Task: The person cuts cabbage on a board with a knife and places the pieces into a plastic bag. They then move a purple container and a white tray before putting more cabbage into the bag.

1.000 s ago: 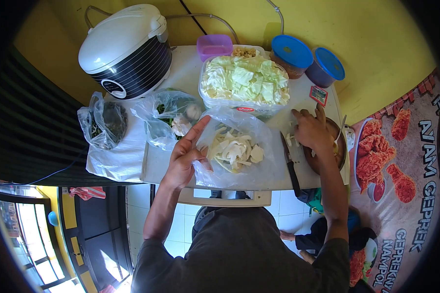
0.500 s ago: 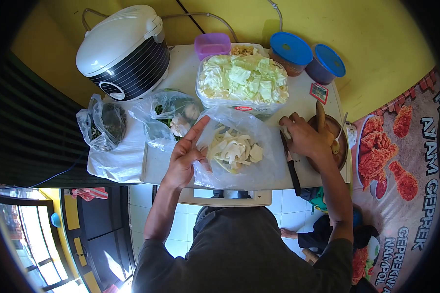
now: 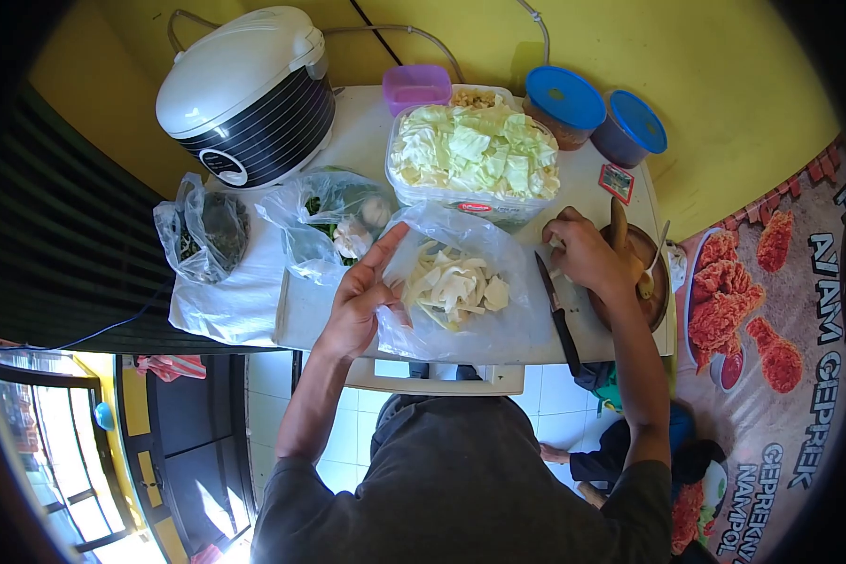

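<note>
A clear plastic bag (image 3: 522,324) with pale cut vegetable pieces (image 3: 461,287) in it lies spread at the table's front. My left hand (image 3: 362,296) grips the bag's left edge, its index finger stretched out along the plastic. To the right, my right hand (image 3: 581,246) is low over the tabletop with its fingers curled down; whatever they pinch is too hidden to name. Just left of and below that hand lies a black-handled knife (image 3: 561,324). Beside its other side stands a brown mortar (image 3: 663,282) holding a pestle (image 3: 618,226) and a spoon (image 3: 661,246).
Behind the bag stands a tub of chopped cabbage (image 3: 475,155). Bags of greens (image 3: 202,230) and garlic (image 3: 352,235) sit to the left, below a rice cooker (image 3: 244,103). Blue-lidded containers (image 3: 566,99) and a purple box (image 3: 416,86) line the back. A person's foot (image 3: 555,453) shows on the floor.
The view has shifted slightly. My right hand has drawn a little away from the knife, and more of the blade shows. My left hand keeps its place at the bag.
</note>
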Motion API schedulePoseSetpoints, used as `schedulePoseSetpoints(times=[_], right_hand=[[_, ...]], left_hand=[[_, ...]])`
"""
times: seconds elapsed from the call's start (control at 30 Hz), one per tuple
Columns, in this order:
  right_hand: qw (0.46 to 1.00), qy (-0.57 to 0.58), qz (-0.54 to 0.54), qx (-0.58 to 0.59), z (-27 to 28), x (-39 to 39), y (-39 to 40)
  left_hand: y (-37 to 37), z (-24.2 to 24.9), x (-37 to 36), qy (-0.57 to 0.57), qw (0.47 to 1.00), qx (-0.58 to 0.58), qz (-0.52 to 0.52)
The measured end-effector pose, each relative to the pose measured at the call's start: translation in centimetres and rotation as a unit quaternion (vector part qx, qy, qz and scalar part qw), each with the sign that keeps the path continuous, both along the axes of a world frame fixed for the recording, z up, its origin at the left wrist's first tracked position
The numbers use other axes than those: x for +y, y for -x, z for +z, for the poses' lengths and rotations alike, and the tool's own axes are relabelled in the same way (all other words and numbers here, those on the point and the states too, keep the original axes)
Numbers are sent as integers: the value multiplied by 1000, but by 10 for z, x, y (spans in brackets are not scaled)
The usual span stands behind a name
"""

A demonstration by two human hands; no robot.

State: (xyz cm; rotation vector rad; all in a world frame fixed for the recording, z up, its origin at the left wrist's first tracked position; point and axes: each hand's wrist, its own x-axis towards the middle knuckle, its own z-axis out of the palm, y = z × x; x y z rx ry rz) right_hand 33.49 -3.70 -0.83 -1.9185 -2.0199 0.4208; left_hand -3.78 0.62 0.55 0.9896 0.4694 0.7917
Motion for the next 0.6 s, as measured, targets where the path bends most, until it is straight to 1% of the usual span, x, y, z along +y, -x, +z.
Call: schedulePoseSetpoints(times=[0.1, 0.2, 0.27, 0.33, 0.37, 0.47, 0.53, 0.6], right_hand=[[1000, -11, 0, -4, 0, -2, 3], [999, -36, -18, 6, 18, -5, 11], [997, -60, -39, 14, 39, -14, 23], [994, -81, -28, 70, 80, -30, 49], [991, -91, -24, 99, 89, -37, 64], [968, -150, 87, 183, 85, -46, 102], [951, -149, 156, 222, 70, -46, 128], [953, -150, 147, 220, 58, -50, 138]], left_hand=[[1, 0, 1, -2, 1000, 0, -3], [2, -3, 2, -9, 1000, 0, -11], [3, -3, 1, -9, 1000, 3, -4], [1, -1, -1, -3, 1000, 10, 8], [1, -2, -1, 0, 1000, 8, 6], [2, -6, -1, 7, 1000, -4, -3], [2, -8, 1, 9, 1000, -16, -16], [-1, -7, 0, 14, 1000, -11, -5]])
